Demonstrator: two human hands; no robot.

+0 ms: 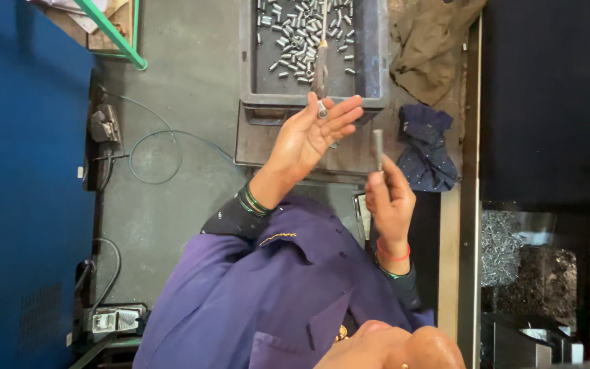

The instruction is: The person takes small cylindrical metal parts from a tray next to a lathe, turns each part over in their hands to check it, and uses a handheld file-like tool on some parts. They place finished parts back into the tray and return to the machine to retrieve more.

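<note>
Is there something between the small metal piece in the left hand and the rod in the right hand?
Nothing visible. The piece in the left hand and the rod in the right hand have only open air between them.

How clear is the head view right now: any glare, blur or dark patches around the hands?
Head view: even light and sharp focus on the left hand and right hand; slight sheen on the metal rod; the far right side is deep shadow, detail lost; no blur.

purple work shirt (261, 301), green bangles (254, 203), red wrist thread (392, 254).
</note>
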